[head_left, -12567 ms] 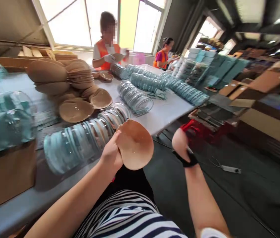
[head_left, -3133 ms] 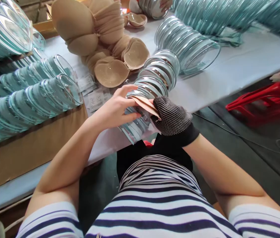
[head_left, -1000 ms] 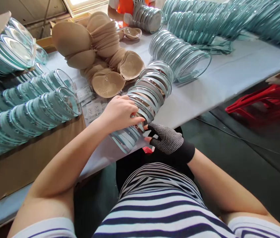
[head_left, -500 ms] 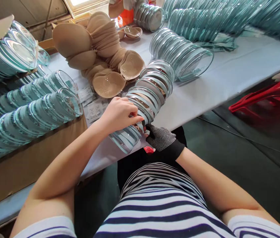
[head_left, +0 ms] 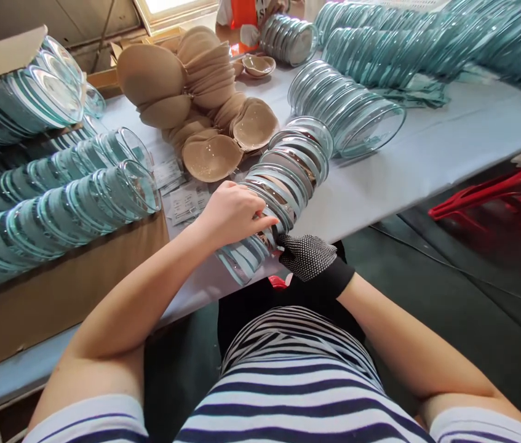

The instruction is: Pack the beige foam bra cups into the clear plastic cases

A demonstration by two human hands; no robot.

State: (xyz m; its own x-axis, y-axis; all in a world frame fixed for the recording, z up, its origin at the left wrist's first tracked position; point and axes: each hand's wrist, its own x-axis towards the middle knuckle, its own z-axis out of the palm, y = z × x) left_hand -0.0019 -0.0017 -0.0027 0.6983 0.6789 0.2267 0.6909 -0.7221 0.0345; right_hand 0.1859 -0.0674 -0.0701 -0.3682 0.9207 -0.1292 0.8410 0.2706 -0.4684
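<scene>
Beige foam cups (head_left: 186, 92) lie heaped on the table (head_left: 449, 132) near a red stool (head_left: 495, 197).

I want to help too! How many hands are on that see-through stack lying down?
2. The bare left hand grips the row of clear cases from above near its close end; the gloved right hand touches that end from below. None looks hidden.

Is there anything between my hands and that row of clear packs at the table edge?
Nothing visible. The left hand lies on the row of clear packs, and the gloved right hand touches its near end.
</scene>
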